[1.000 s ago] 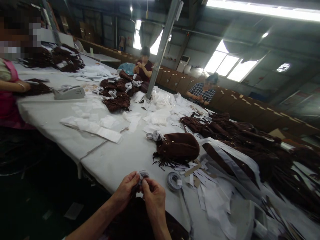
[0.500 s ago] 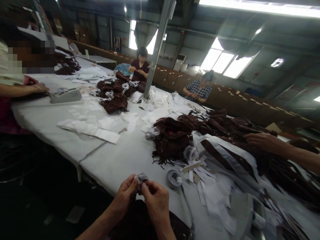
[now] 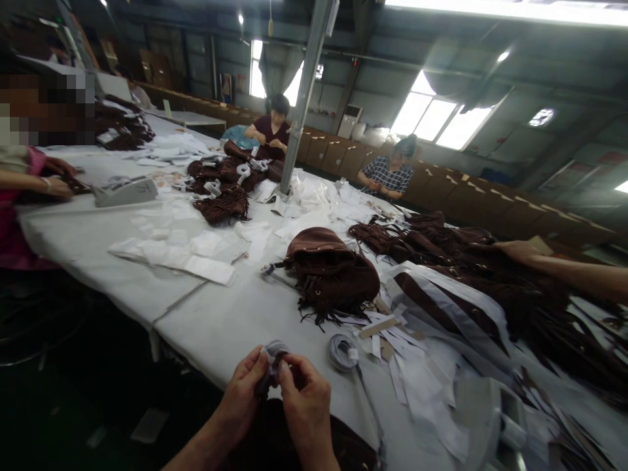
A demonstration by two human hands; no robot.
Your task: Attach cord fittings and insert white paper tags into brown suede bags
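Note:
Between both hands is a small coiled strap [image 3: 275, 347] in greyish-white wrapping, near the table's front edge. My left hand [image 3: 245, 383] grips its left side with the thumb on top. On the other side my right hand [image 3: 305, 389] pinches the coil between thumb and fingers. Below my hands lies a dark brown bag [image 3: 275, 428], partly hidden by them. Just right of my hands a second wrapped strap coil [image 3: 342, 352] rests on the table, its tail running down toward the bag.
A fringed brown bag [image 3: 333, 265] lies ahead on the white table [image 3: 220, 327]. Paper strips [image 3: 392, 337] and a grey tape dispenser [image 3: 485, 418] are at right. Another person's arm [image 3: 564, 265] reaches over brown bags there. A metal post [image 3: 304, 98] rises behind; several co-workers sit around.
The fringed bag ahead now lies with a smooth, rounded brown top, shaped differently from before. The other person's hand at right has shifted right. My hands stay on the coil, nearly unmoved.

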